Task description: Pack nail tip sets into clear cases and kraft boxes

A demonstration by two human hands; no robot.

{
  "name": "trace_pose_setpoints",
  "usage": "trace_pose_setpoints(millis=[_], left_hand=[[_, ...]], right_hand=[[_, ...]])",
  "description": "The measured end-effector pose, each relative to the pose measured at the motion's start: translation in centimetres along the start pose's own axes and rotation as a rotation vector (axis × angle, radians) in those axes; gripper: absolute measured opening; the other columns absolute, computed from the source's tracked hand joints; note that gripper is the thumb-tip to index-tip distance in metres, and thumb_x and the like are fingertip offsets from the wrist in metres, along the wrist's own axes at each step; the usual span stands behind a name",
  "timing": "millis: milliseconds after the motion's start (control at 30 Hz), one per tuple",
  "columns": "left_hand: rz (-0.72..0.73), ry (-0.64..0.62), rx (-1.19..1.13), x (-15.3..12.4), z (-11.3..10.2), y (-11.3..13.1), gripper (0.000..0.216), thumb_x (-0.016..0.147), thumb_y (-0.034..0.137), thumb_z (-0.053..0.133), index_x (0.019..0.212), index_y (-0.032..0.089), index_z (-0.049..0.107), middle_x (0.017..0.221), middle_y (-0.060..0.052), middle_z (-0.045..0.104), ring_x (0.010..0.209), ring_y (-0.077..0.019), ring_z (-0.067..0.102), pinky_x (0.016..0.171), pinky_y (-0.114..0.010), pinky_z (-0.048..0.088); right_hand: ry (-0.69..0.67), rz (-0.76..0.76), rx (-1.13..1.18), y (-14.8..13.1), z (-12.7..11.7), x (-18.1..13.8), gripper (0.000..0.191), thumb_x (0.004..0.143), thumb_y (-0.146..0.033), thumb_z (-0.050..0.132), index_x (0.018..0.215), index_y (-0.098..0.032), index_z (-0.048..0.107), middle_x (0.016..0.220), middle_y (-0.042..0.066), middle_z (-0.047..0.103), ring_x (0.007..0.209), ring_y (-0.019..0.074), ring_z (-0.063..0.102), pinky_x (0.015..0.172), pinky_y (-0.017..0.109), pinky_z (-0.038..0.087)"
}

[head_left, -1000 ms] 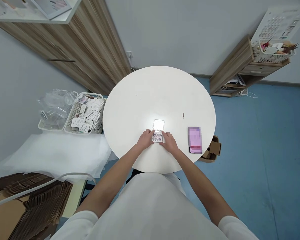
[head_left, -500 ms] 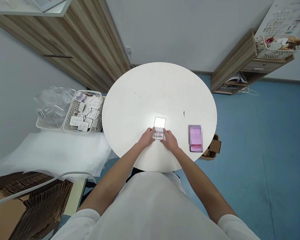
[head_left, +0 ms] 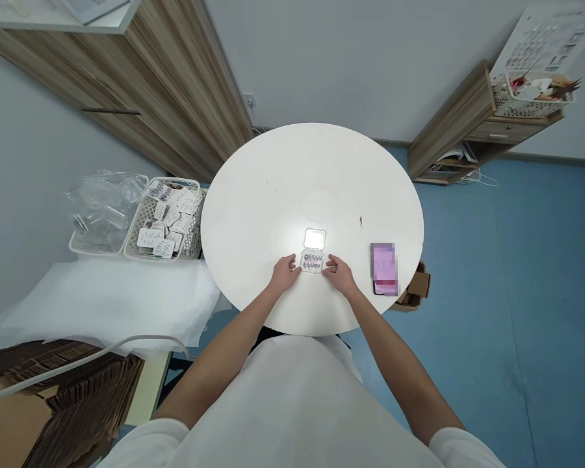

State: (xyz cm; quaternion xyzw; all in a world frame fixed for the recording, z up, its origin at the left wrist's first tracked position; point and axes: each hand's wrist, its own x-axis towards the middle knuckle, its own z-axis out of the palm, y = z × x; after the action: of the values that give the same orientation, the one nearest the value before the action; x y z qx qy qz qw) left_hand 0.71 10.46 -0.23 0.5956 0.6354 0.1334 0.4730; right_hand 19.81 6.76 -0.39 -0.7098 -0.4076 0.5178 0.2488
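Observation:
A small clear plastic case [head_left: 312,262] lies on the white round table with its lid [head_left: 314,238] raised away from me. Two rows of small shiny oval pieces, which look like press-on nails, fill its lower half. At the case's left side is my left hand [head_left: 285,273], fingers curved and parted from the thumb. My right hand [head_left: 340,274] rests on the other side in a similar pose, its thumb close to the case's corner. Neither hand grips the case; whether a thumb tip still touches its edge I cannot make out.
A phone [head_left: 385,269], partly pixelated, lies on the table [head_left: 253,195] at right. Left of the table stand a basket of white cards [head_left: 191,244] and one with clear plastic bags [head_left: 102,211]. An opened cardboard box [head_left: 419,284] sits below the table's right edge.
Both hands have loosened from the case and drawn slightly outward from its sides. The case stays on the table with its lid up. The view has shifted a little.

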Motion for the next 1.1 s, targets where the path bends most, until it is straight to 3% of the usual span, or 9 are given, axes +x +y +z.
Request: trace_pose_setpoints(millis=[300, 467, 600, 800, 1100], left_hand=[[0.02, -0.075, -0.096, -0.4, 0.6, -0.5, 0.027, 0.071, 0.02, 0.054, 0.097, 0.019, 0.058, 0.081, -0.002, 0.056, 0.069, -0.0119, 0.053, 0.072, -0.029, 0.045], [-0.082, -0.088, -0.361, -1.8, 0.0, -1.9, 0.029, 0.072, 0.023, 0.053, 0.1, 0.016, 0.053, 0.074, -0.001, 0.055, 0.062, -0.01, 0.052, 0.064, -0.027, 0.046], [-0.096, -0.185, -0.602, -4.0, -1.5, -1.9, 0.029, 0.072, 0.027, 0.055, 0.099, 0.016, 0.05, 0.079, -0.003, 0.059, 0.065, -0.0098, 0.055, 0.064, -0.027, 0.046], [-0.004, -0.309, -0.613, -7.3, -4.2, -1.4, 0.039, 0.069, 0.037, 0.06, 0.1, 0.017, 0.05, 0.077, -0.003, 0.062, 0.069, -0.011, 0.056, 0.066, -0.027, 0.044], [0.045, -0.399, -0.737, -9.9, -6.2, -1.7, 0.035, 0.068, 0.034, 0.064, 0.096, 0.018, 0.051, 0.078, -0.003, 0.062, 0.066, -0.0084, 0.055, 0.068, -0.026, 0.044]], right_hand=[[0.056, -0.05, -0.221, -0.6, 2.3, -0.3, 0.056, 0.065, -0.017, 0.053, 0.119, -0.024, 0.042, 0.094, 0.002, 0.053, 0.067, 0.0106, 0.054, 0.069, 0.028, 0.045], [0.047, -0.007, -0.014, -0.6, 3.3, -2.4, 0.049, 0.065, -0.022, 0.055, 0.112, -0.024, 0.044, 0.092, -0.001, 0.052, 0.062, 0.0082, 0.053, 0.067, 0.027, 0.046], [0.01, -0.045, 0.242, -1.3, 3.4, -5.2, 0.048, 0.064, -0.025, 0.057, 0.11, -0.023, 0.043, 0.093, 0.001, 0.052, 0.061, 0.0082, 0.055, 0.063, 0.028, 0.046], [0.042, -0.091, 0.389, -3.7, 3.7, -9.2, 0.044, 0.062, -0.03, 0.062, 0.103, -0.02, 0.048, 0.084, 0.001, 0.053, 0.065, 0.0103, 0.055, 0.061, 0.026, 0.044], [0.166, -0.004, 0.551, -6.8, 7.1, -10.5, 0.016, 0.062, -0.031, 0.056, 0.07, -0.018, 0.053, 0.064, -0.003, 0.053, 0.058, 0.0103, 0.049, 0.051, 0.021, 0.038]])
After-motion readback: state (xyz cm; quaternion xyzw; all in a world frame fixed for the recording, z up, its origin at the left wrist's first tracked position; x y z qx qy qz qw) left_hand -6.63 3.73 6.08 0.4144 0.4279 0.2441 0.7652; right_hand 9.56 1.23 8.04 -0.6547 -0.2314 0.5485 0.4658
